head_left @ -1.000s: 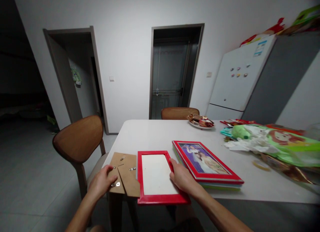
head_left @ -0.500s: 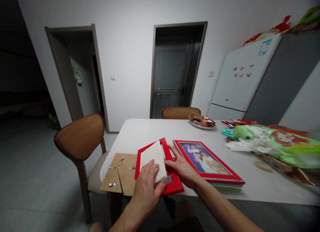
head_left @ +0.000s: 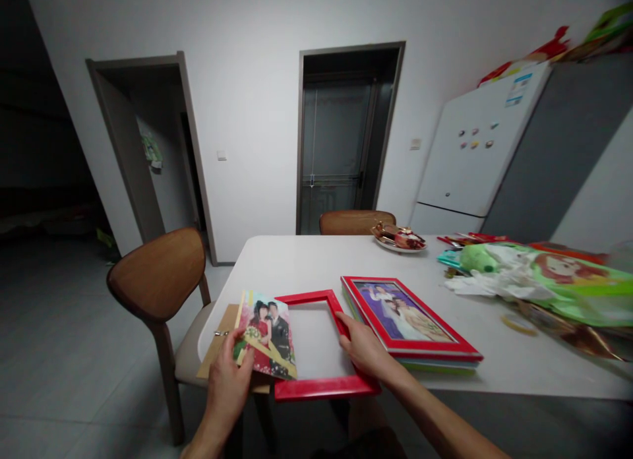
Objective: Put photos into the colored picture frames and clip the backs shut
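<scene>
My left hand (head_left: 231, 367) grips the left edge of a photo (head_left: 270, 334) that shows two people, one in a red dress. Yellowish strips run across its lower part and along its left edge. The photo overlaps the left side of a red picture frame (head_left: 329, 388), whose opening shows the white table through it. My right hand (head_left: 363, 345) is closed on the frame's right side. Beneath the photo, brown backing boards (head_left: 210, 363) lie at the table edge, mostly covered; one metal clip shows on them.
To the right lies a stack of frames, topped by a red framed photo (head_left: 410, 314). A tape roll (head_left: 518, 324), crumpled plastic packaging (head_left: 494, 277) and a plate of items (head_left: 399, 238) stand farther off on the white table (head_left: 297, 254). A wooden chair (head_left: 158, 274) is at the left.
The photo has come out of the red frame to the left and its picture side now faces me. My left hand moved left with it; my right hand stays at the frame's right side.
</scene>
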`<state>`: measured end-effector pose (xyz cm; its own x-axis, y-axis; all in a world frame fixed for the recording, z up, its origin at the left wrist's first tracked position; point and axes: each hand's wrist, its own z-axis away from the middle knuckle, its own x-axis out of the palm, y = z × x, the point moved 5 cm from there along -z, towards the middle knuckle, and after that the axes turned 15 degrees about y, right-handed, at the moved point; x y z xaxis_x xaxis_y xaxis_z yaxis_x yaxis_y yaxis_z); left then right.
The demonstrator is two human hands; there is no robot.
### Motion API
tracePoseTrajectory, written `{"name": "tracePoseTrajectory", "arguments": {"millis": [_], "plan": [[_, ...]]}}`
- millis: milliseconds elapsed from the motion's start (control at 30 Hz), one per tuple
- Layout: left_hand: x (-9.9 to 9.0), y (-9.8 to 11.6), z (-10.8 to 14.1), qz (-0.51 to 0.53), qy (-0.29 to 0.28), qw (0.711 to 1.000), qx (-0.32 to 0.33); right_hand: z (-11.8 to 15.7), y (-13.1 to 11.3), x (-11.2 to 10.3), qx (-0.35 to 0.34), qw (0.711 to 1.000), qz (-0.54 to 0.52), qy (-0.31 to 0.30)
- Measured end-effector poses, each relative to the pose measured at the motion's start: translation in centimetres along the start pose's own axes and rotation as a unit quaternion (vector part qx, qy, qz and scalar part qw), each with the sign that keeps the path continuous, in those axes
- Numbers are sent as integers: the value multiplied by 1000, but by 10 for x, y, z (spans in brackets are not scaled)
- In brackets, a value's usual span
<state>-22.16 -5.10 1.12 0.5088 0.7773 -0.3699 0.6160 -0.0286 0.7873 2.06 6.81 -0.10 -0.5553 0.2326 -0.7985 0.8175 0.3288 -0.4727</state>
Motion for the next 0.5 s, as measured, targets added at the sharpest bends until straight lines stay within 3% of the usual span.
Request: {"name": "tracePoseTrajectory", "arguments": {"millis": [100, 167, 333, 500], "plan": [[1, -22, 7, -29, -35, 999, -5, 3, -1, 6, -34, 999, 31, -3], [2, -26, 9, -70, -47, 996, 26, 4, -2, 10, -56, 997, 45, -7], [5, -24, 8, -137, -70, 984, 89, 5, 0, 15, -75, 993, 84, -18], [7, -21, 11, -105, -80, 984, 121, 9, -6, 12, -78, 992, 95, 4]]}}
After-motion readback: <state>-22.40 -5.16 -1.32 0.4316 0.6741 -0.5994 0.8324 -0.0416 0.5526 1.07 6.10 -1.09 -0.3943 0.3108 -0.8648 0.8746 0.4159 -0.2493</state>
